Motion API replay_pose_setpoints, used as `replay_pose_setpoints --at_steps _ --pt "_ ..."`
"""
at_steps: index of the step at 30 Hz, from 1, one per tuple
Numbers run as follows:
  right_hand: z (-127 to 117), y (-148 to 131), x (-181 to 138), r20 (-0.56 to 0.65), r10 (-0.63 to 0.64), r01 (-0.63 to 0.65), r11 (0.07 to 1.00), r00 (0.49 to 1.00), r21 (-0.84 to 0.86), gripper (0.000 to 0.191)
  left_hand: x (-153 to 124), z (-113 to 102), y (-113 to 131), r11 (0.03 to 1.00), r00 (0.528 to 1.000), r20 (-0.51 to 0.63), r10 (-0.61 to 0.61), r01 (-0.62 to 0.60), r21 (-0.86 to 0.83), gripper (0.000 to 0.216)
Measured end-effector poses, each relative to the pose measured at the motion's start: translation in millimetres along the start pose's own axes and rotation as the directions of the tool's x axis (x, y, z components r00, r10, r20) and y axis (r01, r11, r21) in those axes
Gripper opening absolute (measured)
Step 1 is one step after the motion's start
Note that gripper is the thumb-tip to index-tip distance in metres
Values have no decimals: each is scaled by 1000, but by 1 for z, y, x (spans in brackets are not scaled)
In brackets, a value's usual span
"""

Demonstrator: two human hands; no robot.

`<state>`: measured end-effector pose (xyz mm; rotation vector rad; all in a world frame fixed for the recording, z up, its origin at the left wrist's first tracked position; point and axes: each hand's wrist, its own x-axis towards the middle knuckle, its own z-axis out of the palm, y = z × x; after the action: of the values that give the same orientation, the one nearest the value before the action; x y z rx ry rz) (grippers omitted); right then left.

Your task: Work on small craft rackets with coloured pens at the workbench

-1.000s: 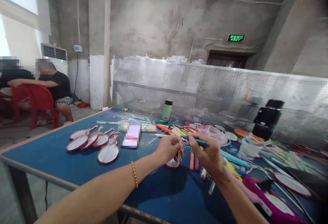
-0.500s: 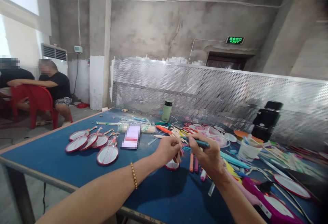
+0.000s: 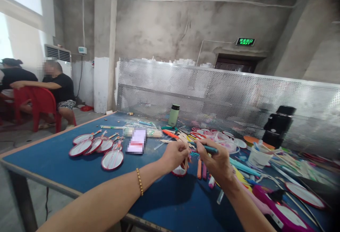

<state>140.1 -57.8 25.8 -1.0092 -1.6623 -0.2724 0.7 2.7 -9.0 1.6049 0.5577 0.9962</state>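
Observation:
My left hand [image 3: 175, 157] is closed, its fingers pinched round the wooden stick [image 3: 186, 162] of a small round paddle. That paddle's white face with a red rim [image 3: 179, 170] shows just below the fingers, partly covered by them. Close on its right, my right hand [image 3: 216, 157] grips a teal pen-like tool [image 3: 211, 149], whose tip points left towards the stick. Whether the tip touches the stick I cannot tell. Several finished-looking white paddles with red rims [image 3: 112, 160] lie in a cluster at the left, beside a phone [image 3: 137, 141].
A green bottle [image 3: 173, 115] stands near the perforated metal screen [image 3: 159, 83]. Loose wooden sticks, coloured markers [image 3: 199, 169] and orange-handled scissors [image 3: 170, 133] crowd the middle. To the right are a white tub [image 3: 259, 157] and a purple power strip [image 3: 281, 209]. People sit on red chairs [image 3: 44, 106] at far left.
The whole view has shifted very slightly to the right. Both hands keep nearly the same pose, with the stick and the teal tool still in them.

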Motion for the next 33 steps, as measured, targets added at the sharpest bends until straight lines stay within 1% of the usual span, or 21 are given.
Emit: replay_pose_setpoints --at_steps 8,15,20,28,33 --pt "-2 0 1 -17 15 -15 1000 1000 -15 20 1 0 -2 1000 1000 -1 0 0 2 17" --pt "-1 -2 0 11 9 -9 1000 1000 -15 21 0 0 0 1000 1000 1 0 0 0 18" --pt "-2 -1 1 -4 22 -22 999 1000 -27 22 0 0 0 1000 1000 0 -13 13 0 15" --pt "-2 -4 1 5 11 -10 1000 1000 -21 21 -1 0 1 1000 1000 0 -9 9 0 18" --pt "-1 -3 1 -2 15 -15 1000 1000 -14 22 -1 0 1 1000 1000 -1 -13 13 -3 15"
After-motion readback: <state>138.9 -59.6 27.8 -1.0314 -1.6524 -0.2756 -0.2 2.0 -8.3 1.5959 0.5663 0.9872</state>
